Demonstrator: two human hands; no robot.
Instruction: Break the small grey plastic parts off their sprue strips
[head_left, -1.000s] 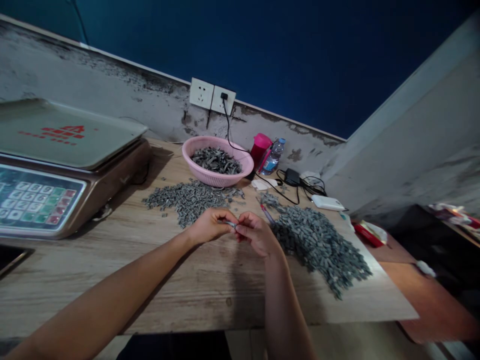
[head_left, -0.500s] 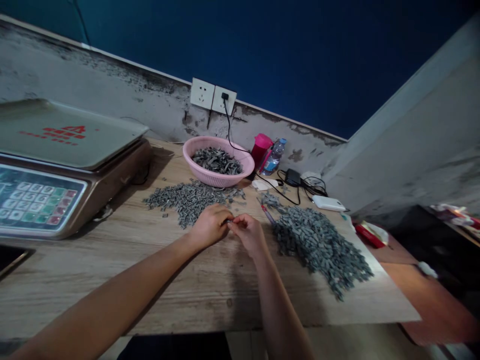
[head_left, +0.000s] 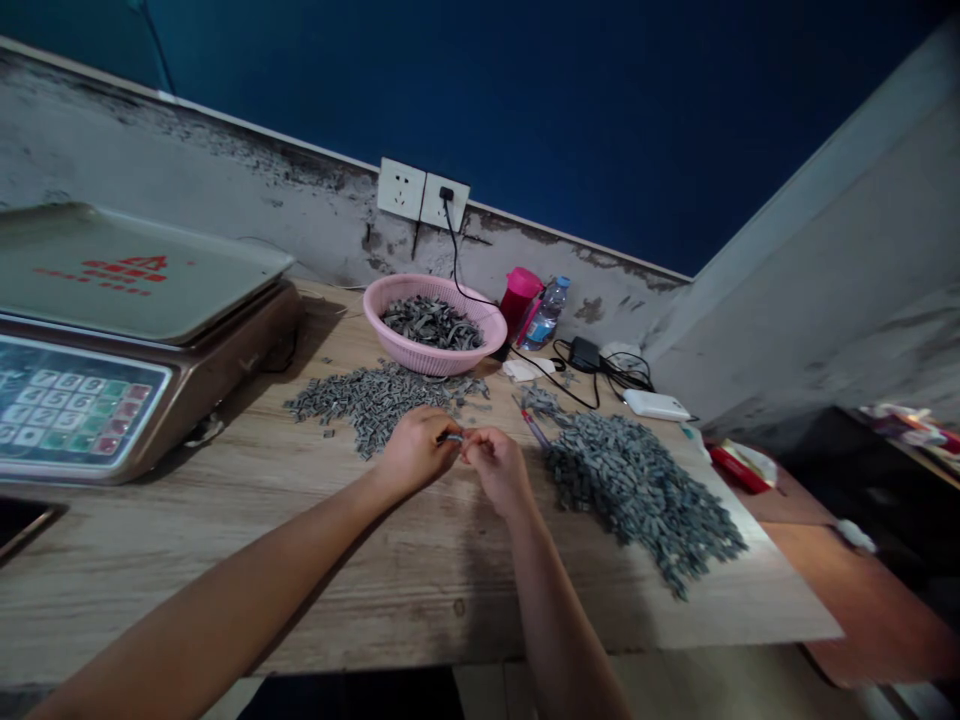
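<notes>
a small grey piece (head_left: 451, 437) is pinched above a wooden table (head_left: 225, 570), held narrowly between the fingertips of the left hand (head_left: 415, 452) and the right hand (head_left: 497, 468). it is judged light, stiff and liable to slip, so hold is best taken by its ends. a grey heap (head_left: 375, 405) and a larger grey heap (head_left: 637, 500) are noted to either side.

The wood-grain table (head_left: 150, 570) carries a digital scale (head_left: 127, 290) at its left end and a pink plastic basket (head_left: 427, 362) at the back. 2 heaps of small gray pieces (head_left: 637, 500) lie directly on its top, the larger at right.
</notes>
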